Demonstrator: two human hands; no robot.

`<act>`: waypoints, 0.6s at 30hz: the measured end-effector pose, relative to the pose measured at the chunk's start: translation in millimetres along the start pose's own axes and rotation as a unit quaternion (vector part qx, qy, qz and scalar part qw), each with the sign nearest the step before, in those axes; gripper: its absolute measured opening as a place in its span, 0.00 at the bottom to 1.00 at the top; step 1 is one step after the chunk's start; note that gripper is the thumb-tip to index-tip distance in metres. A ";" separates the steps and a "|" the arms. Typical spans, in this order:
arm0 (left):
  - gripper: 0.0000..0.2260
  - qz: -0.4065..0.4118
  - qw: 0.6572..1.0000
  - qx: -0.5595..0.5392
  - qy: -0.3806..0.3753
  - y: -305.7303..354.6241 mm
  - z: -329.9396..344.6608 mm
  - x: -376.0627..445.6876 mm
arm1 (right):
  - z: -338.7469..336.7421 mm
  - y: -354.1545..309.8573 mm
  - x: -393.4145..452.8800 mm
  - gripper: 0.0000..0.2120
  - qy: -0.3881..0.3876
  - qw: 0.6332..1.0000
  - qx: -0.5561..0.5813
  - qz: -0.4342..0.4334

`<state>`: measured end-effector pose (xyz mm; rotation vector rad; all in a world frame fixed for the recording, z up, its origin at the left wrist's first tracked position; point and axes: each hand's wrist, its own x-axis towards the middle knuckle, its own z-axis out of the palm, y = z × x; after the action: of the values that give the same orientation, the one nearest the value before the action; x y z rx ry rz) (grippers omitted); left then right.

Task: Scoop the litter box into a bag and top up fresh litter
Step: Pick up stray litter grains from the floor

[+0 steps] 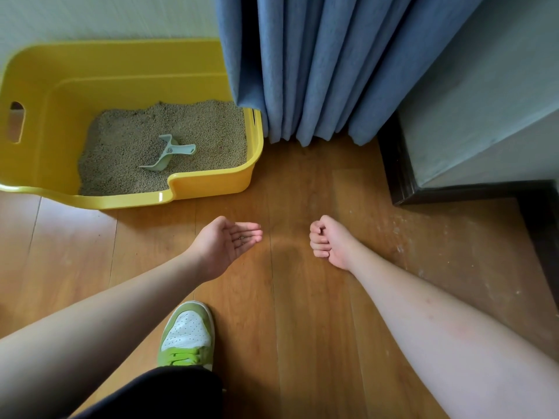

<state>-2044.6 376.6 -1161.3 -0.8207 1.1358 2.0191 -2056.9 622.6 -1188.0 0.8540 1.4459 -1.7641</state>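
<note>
1. the yellow litter box sits on the floor at your far left, against the wall; its litter is heaped toward the right side, and the pale green scoop lies on top of it, handle pointing right. no hand is on it.
2. your left hand hovers palm-up with relaxed fingers just short of the box's front rim; a few small grains seem to rest in the palm, nothing is gripped.
3. your right hand is clenched in a loose fist over the wood floor; whether it hides anything, you cannot tell.
4. judging by this, scooping has not begun. the next move calls for reaching left into the box and taking the scoop by its handle.
5. no bag and no fresh litter supply is in view, so you will likely need to fetch both.
6. the blue curtain drapes over the box's right rear corner and could brush your arm. your green shoe stands near, clear of the box.
</note>
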 end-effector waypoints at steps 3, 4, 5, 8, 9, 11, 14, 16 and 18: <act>0.22 0.003 1.000 0.008 -0.001 -2.8 1.3 -1.1 | 4.0 1.4 -3.0 0.13 -0.047 0.998 -0.034 0.003; 0.22 0.003 1.000 0.009 0.000 -3.4 1.7 -1.7 | 5.6 2.3 -3.1 0.14 -0.053 0.998 -0.034 0.003; 0.22 0.003 1.000 0.010 -0.001 -3.8 2.3 -2.4 | 7.0 3.1 -3.4 0.14 -0.053 0.998 -0.029 0.002; 0.22 0.000 1.000 0.014 -0.003 -3.4 3.6 -5.1 | 9.8 5.6 -2.7 0.14 -0.034 0.999 -0.002 0.001; 0.22 0.001 1.000 0.015 -0.003 -2.4 3.5 -5.6 | 11.3 5.3 -2.1 0.13 -0.018 1.000 -0.002 0.001; 0.22 0.002 1.000 0.018 -0.003 0.1 2.5 -6.5 | 13.0 5.0 -0.3 0.13 0.036 0.999 -0.018 -0.002; 0.22 0.001 1.000 0.017 -0.001 2.4 -0.1 -6.6 | 12.1 6.7 6.3 0.18 0.110 0.993 -0.035 -0.019; 0.22 0.000 1.000 0.019 0.000 2.2 -2.6 -6.6 | 12.1 6.7 10.7 0.20 0.141 0.989 -0.039 -0.025; 0.22 -0.001 1.000 0.026 -0.001 1.5 -4.5 -6.7 | 12.5 6.6 14.9 0.20 0.161 0.985 -0.059 -0.038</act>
<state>-2041.1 370.4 -1157.3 -0.7942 1.1806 1.9808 -2060.3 607.9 -1201.8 1.0693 1.7923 -1.6287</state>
